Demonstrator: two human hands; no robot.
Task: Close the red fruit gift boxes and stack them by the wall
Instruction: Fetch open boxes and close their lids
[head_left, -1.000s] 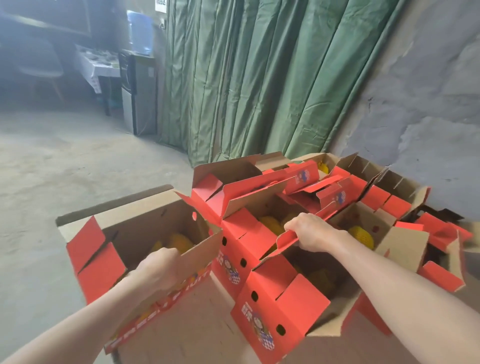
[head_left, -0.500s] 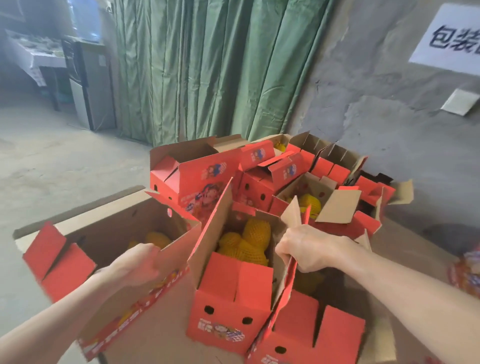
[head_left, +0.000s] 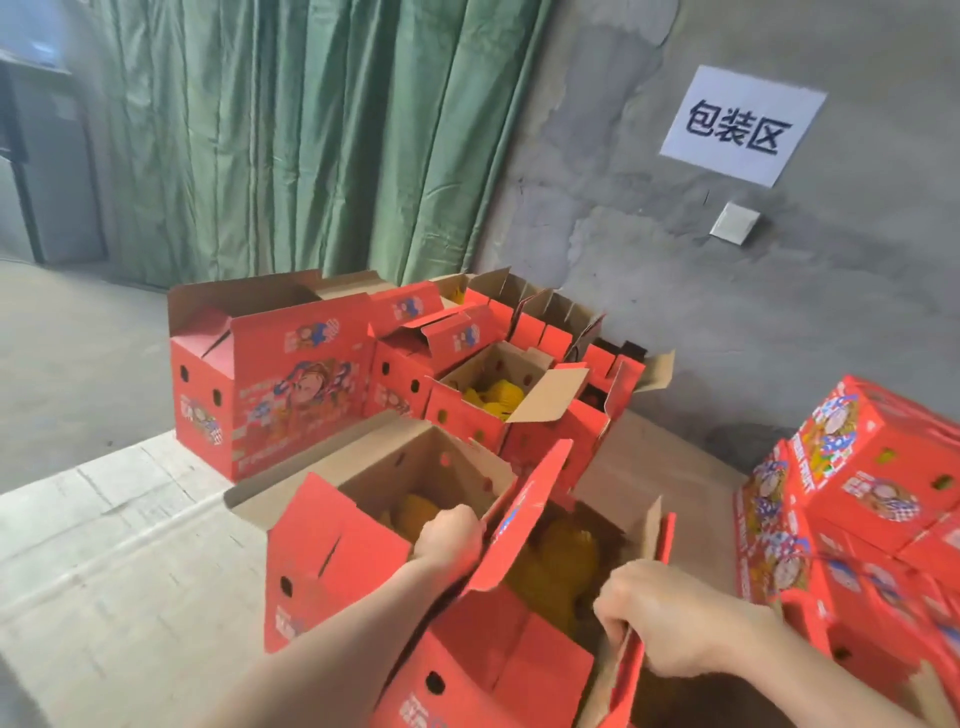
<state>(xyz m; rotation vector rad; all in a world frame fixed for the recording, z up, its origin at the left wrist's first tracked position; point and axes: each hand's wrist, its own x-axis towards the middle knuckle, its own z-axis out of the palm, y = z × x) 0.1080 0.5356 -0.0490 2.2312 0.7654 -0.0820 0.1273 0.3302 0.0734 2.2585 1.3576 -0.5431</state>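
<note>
Both hands are clamped on cardboard: the right hand (head_left: 675, 618) curls around an upright flap (head_left: 618, 680) of the nearest open red box (head_left: 467, 670), and the left hand (head_left: 449, 535) hooks its fingers over the rim of a second open box (head_left: 332, 551) just to its left. Yellow fruit (head_left: 561, 566) lies between the hands. Beyond them stand more open boxes (head_left: 275, 384); right of the right hand sits a stack of closed boxes (head_left: 872, 493) near the grey wall (head_left: 675, 312).
</note>
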